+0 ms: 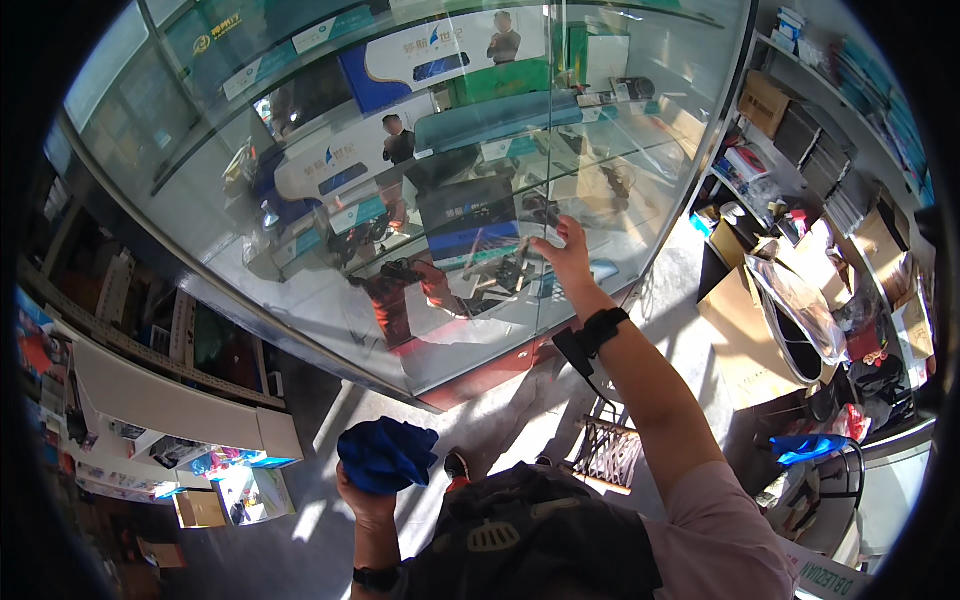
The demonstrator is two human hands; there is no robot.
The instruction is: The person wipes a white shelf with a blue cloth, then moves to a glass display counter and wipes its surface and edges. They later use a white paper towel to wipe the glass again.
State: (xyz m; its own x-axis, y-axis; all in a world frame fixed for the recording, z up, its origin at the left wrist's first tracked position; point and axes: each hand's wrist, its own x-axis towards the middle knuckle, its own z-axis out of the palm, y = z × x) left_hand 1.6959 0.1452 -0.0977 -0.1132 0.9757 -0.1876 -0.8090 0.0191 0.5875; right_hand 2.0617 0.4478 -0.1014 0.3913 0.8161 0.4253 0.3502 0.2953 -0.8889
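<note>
My left hand (369,501) holds a bunched blue cloth (387,454) low in front of my body. A tall glass display cabinet (487,380) with a dark red base stands before me. My right hand (571,259) is raised at the front of its glass, close to the vertical edge between two panes. Its thumb and fingers are apart, with nothing between them. Whether the fingertips touch the glass I cannot tell. Behind the panes are glass shelves with a dark and blue box (469,214), printed white and blue boxes (345,157), and reflections.
On the right, a shelving unit (769,46) bears cartons and packets, with cardboard (739,330) piled below. A metal-framed chair (857,469) stands lower right, a folding stool (606,450) near my right side. A white counter (172,371) and small boxes (255,496) are at left.
</note>
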